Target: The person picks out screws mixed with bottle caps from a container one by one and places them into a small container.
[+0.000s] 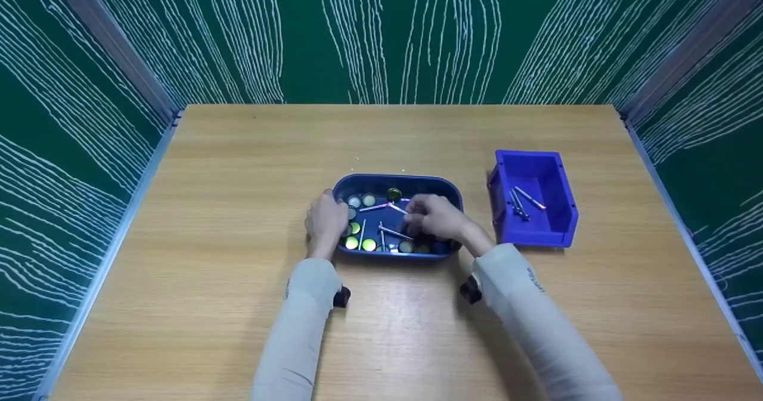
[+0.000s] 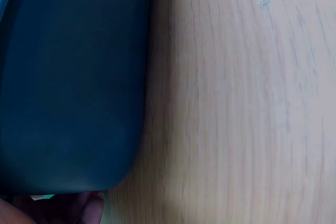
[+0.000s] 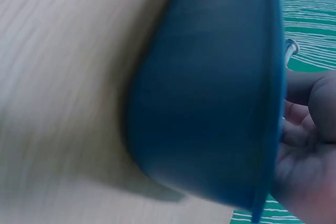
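A dark blue tub (image 1: 398, 255) with rounded corners holds several long silver screws (image 1: 396, 233) and round bottle caps (image 1: 369, 245), some bright yellow-green, others greyish or dark. My left hand (image 1: 327, 217) grips the tub's left end. In the left wrist view its fingertips (image 2: 93, 209) curl at the end wall. Inside the right part of the tub, my right hand (image 1: 438, 216) pinches a silver screw (image 3: 292, 48), whose head sticks out above the rim in the right wrist view. The hand covers part of the tub's contents.
To the right of the tub stands a blue-violet open-fronted bin (image 1: 504, 234) with several silver screws (image 1: 529, 198) inside. Both rest on a wooden table (image 1: 250, 168). Green panels (image 1: 298, 37) with white wavy lines enclose the table's back and sides. Small pale specks lie behind the tub.
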Tool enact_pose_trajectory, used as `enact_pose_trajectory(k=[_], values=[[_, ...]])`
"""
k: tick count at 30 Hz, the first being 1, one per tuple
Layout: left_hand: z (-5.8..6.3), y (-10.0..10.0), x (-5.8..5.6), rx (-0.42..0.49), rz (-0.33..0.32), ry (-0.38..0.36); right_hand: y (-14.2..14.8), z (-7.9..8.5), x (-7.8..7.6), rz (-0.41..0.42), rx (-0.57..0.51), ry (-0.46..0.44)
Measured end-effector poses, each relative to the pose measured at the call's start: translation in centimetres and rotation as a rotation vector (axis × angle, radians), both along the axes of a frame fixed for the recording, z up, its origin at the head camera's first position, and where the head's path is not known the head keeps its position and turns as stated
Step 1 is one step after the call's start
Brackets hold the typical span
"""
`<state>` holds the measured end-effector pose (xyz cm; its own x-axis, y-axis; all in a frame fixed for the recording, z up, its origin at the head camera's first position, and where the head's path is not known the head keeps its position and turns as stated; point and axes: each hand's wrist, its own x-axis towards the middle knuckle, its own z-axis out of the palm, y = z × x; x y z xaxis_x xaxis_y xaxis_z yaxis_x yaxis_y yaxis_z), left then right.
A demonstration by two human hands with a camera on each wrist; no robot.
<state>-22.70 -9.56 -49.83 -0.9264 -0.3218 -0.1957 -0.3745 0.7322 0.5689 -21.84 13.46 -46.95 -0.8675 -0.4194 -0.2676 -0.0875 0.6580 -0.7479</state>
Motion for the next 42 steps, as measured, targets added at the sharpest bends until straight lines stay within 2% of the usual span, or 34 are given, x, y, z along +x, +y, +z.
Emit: enact_pose_trajectory(k=[3,9,15,18,23,32,37,42], values=[[0.0,0.0,0.0,0.004,0.000,-0.007,0.5,0.4,-0.1,-0.022,-0.023,-0.016],[0.1,0.1,0.1,0.018,-0.001,-0.019,1.4,1.0,-0.2,-0.037,-0.072,0.108],[0.1,0.0,0.1,0.004,-0.001,0.008,2.7,1.8,-0.4,-0.060,-0.173,0.074],[0.1,-0.1,0.2,0.002,-0.001,0.027,3.5,2.3,-0.4,-0.073,-0.163,0.098],[0.1,-0.1,0.3,0.015,-0.009,0.019,4.8,3.1,-0.4,-0.117,-0.144,0.108],[0.1,-0.2,0.2,0.017,-0.013,0.015,7.2,4.4,-0.5,-0.201,-0.138,0.194],[0.1,-0.1,0.3,0.015,-0.015,0.014,9.2,5.1,-0.7,-0.257,-0.108,0.224],[0.0,-0.1,0.3,0.017,-0.018,0.021,11.5,5.2,-0.9,-0.324,-0.072,0.257]])
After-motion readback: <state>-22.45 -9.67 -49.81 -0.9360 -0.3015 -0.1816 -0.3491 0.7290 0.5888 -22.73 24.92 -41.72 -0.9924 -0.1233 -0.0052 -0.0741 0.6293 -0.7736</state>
